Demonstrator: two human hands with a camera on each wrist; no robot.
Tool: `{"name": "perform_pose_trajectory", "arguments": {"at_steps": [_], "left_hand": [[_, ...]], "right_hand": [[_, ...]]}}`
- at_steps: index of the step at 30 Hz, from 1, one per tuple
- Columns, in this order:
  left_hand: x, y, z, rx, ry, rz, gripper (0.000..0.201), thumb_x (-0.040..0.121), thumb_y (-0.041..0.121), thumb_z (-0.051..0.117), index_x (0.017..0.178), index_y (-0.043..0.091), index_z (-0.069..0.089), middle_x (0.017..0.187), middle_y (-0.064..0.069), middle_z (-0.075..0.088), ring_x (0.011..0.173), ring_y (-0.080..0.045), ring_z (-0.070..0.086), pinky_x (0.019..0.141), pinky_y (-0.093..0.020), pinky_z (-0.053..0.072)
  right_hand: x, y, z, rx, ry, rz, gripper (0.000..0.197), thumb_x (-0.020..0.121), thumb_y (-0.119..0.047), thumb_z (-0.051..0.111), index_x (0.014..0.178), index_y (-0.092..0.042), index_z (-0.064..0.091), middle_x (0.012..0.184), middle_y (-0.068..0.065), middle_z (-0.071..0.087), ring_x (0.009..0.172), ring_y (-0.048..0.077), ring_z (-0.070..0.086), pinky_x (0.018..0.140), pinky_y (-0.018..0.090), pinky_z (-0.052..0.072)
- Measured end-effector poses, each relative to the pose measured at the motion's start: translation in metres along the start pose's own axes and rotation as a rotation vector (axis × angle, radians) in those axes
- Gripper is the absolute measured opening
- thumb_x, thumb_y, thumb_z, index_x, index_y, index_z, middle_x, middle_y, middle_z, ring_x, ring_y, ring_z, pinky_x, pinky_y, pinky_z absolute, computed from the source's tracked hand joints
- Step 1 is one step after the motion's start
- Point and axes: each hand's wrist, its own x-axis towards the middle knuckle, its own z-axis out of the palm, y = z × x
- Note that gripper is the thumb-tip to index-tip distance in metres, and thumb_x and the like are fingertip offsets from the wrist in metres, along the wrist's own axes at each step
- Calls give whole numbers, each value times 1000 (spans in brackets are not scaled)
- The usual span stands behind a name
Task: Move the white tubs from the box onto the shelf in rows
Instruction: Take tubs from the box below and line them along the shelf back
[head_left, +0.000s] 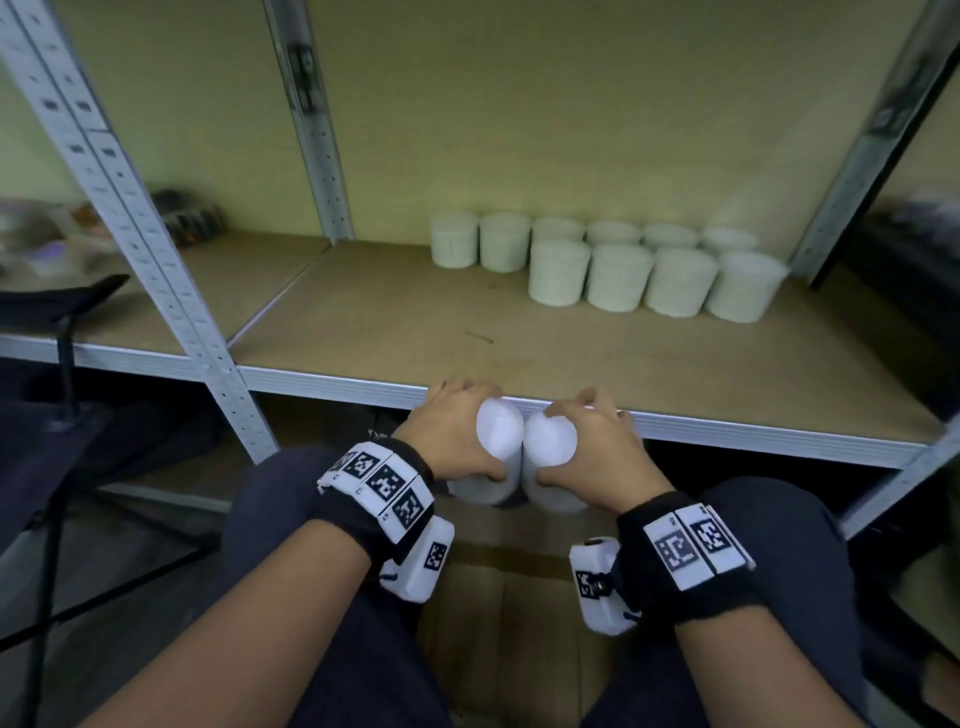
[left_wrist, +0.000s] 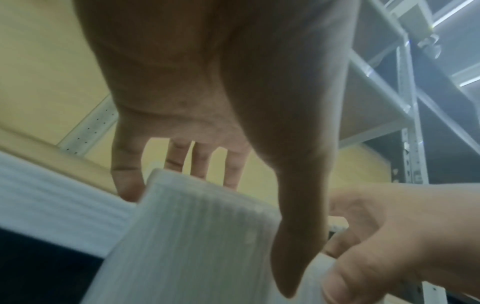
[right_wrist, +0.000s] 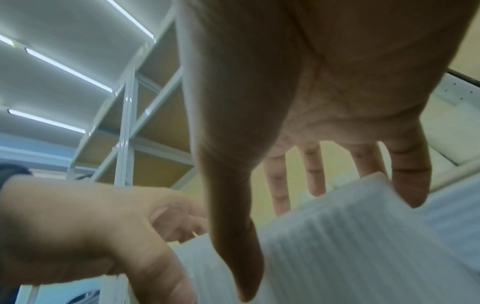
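My left hand (head_left: 457, 434) grips one white tub (head_left: 496, 447) and my right hand (head_left: 589, 452) grips another (head_left: 550, 441), side by side and touching, just below the shelf (head_left: 519, 332) lip. Raised too flat, they could catch that metal edge and slip; set down carelessly, they might knock over the ten tubs (head_left: 618, 275) standing at the back right

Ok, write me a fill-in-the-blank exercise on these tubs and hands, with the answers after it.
1. The left hand grips ___ white tub.
2. The back row on the shelf counts ___ tubs.
3. The front row counts ___ tubs.
4. The two held tubs are below the shelf's ___ edge.

Missing words: one; six; four; front
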Motion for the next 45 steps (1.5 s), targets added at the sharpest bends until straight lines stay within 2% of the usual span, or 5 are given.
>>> {"name": "perform_pose_trajectory", "arguments": {"at_steps": [8, 13, 26, 32, 45], "left_hand": [[0, 24, -39, -117, 242, 75, 76, 59, 38, 81, 128, 29, 50, 130, 6, 47, 120, -18, 39, 100, -24, 32], [21, 31, -42, -211, 349, 36, 61, 63, 33, 81, 119, 26, 58, 125, 6, 53, 119, -18, 42, 88, -19, 28], [67, 30, -28, -157, 286, -47, 54, 67, 34, 74, 118, 25, 55, 130, 6, 51, 123, -20, 43, 102, -37, 39], [60, 27, -33, -114, 244, -2, 60, 72, 39, 73, 127, 28, 51, 138, 6, 41, 130, -18, 38, 109, -39, 33], [53, 33, -55, -68, 220, 51, 21, 88, 15, 57, 107, 16, 66, 120, 0, 61, 111, -14, 56, 84, -18, 37]], "right_hand": [[1, -8, -54, 159, 249, -79, 56, 59, -32, 82, 112, -29, 63, 121, 0, 43, 114, 28, 50, 103, 42, 40], [27, -2, -59, 269, 324, -79, 44, 63, -26, 84, 103, -22, 66, 111, -5, 44, 111, 17, 51, 89, 23, 36], [70, 19, -43, 287, 343, -72, 40, 69, -32, 79, 105, -23, 63, 107, -9, 40, 117, 22, 45, 93, 21, 33], [64, 19, -58, 145, 231, -59, 54, 76, -44, 73, 123, -26, 53, 127, 1, 41, 123, 25, 33, 98, 27, 29], [60, 15, -80, -8, 190, -87, 21, 85, -20, 62, 105, -16, 68, 126, 4, 59, 116, 18, 55, 92, 26, 43]]}}
